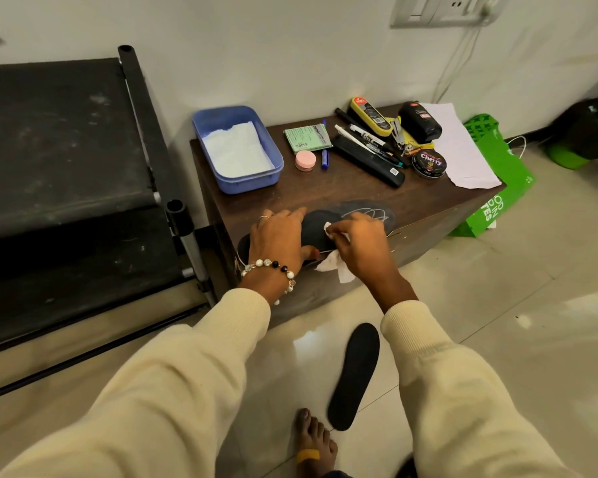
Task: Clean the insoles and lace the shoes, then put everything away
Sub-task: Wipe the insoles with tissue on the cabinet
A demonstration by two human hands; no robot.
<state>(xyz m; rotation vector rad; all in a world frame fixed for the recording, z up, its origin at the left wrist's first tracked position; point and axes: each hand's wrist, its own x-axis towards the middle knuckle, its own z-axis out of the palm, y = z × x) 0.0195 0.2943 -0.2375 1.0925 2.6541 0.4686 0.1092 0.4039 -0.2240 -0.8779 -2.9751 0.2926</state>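
A black insole (316, 227) with white scribbles at its far end lies along the front edge of the dark wooden cabinet top (342, 191). My left hand (280, 238) presses flat on the insole's near end. My right hand (358, 243) pinches a crumpled white tissue (335, 265) over the insole's middle. A second black insole (354, 374) lies on the tiled floor in front of the cabinet, by my bare foot (315, 443). No shoes or laces are in view.
On the cabinet stand a blue tub (235, 150) with white tissue, a pink jar (305, 160), a green packet (308, 138), markers, a polish tin (429, 163), a black bottle (420, 120) and paper. A green bag (497, 188) leans on its right side. A black bench (66, 167) stands left.
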